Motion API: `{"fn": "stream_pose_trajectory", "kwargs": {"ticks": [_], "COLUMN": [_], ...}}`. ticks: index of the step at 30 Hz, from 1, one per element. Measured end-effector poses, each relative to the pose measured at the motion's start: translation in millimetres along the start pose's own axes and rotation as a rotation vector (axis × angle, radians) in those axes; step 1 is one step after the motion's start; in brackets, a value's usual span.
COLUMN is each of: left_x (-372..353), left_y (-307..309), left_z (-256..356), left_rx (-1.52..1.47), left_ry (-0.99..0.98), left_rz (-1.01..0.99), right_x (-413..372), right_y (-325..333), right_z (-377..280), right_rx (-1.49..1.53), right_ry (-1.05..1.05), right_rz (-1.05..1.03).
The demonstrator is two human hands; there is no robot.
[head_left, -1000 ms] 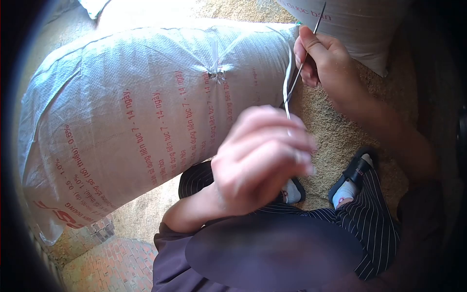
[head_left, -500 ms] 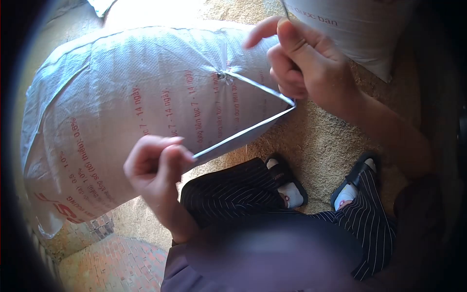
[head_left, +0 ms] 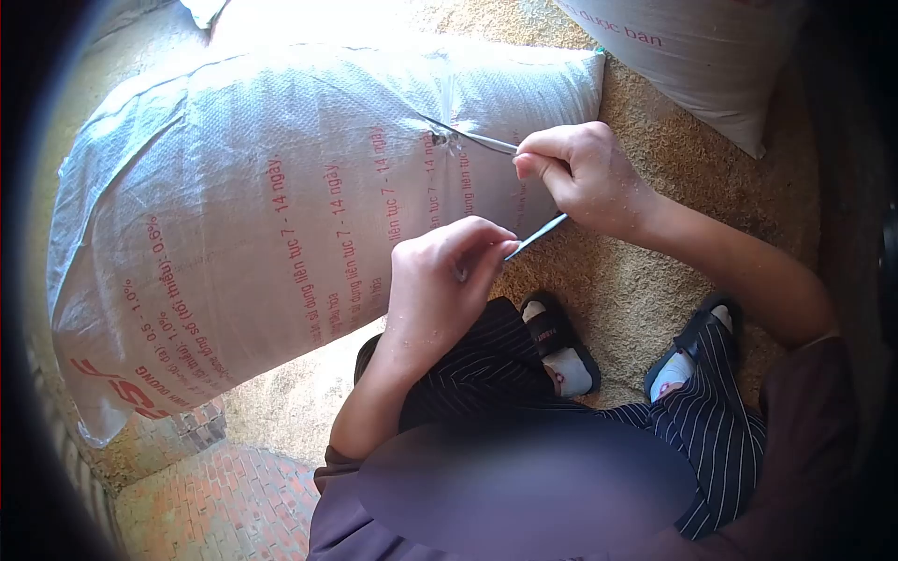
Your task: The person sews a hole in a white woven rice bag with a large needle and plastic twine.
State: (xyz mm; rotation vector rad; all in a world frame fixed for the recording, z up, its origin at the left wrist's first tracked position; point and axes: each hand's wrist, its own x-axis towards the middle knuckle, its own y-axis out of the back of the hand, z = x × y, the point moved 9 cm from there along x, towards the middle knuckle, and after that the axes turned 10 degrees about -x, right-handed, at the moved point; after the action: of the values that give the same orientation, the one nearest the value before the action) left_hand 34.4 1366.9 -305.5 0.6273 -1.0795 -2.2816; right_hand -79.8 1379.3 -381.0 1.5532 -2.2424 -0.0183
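A big white woven sack (head_left: 262, 206) with red print lies on its side in front of me. A thin white plastic strip (head_left: 482, 141) comes out of a stitch hole near the sack's upper right. My right hand (head_left: 585, 178) is closed on this strip just right of the hole. The strip passes through that fist and comes out below it toward my left hand (head_left: 444, 280), which pinches its other end. Whether a needle is still in my right hand cannot be seen.
A second white sack (head_left: 692, 56) lies at the top right. Loose grain husks (head_left: 645, 280) cover the ground under my sandalled feet (head_left: 561, 351). Red brick paving (head_left: 215, 505) shows at the lower left.
My left hand swung from centre to the left, then came back up next to the right hand. The right hand dropped from the sack's top edge to beside the stitch hole, and the strip's loop shortened.
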Motion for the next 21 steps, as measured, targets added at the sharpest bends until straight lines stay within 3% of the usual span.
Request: {"fn": "stream_pose_trajectory", "kwargs": {"ticks": [3,6,15,21], "left_x": [2.3,7.9,9.0,10.5], "left_y": [-5.3,-4.4,-20.1,-13.2], "left_z": [-1.3,-3.6,-2.4,-8.9], "left_rx": [-0.015,0.045,0.053,0.04], "left_ry": [-0.008,0.019,-0.013,0.048], "left_rz": [-0.006,0.007,-0.134,-0.081], "right_x": [-6.3,-14.8,-16.0,-17.6], "right_y": [-9.1,-22.5,-22.1,-23.8], "right_z": [10.5,5.1,6.7,3.8], "right_rx": [0.008,-0.019,0.004,0.01], "right_ry": [-0.112,-0.085,-0.156,-0.159], "right_rz": [-0.099,-0.251,-0.259,-0.255]}}
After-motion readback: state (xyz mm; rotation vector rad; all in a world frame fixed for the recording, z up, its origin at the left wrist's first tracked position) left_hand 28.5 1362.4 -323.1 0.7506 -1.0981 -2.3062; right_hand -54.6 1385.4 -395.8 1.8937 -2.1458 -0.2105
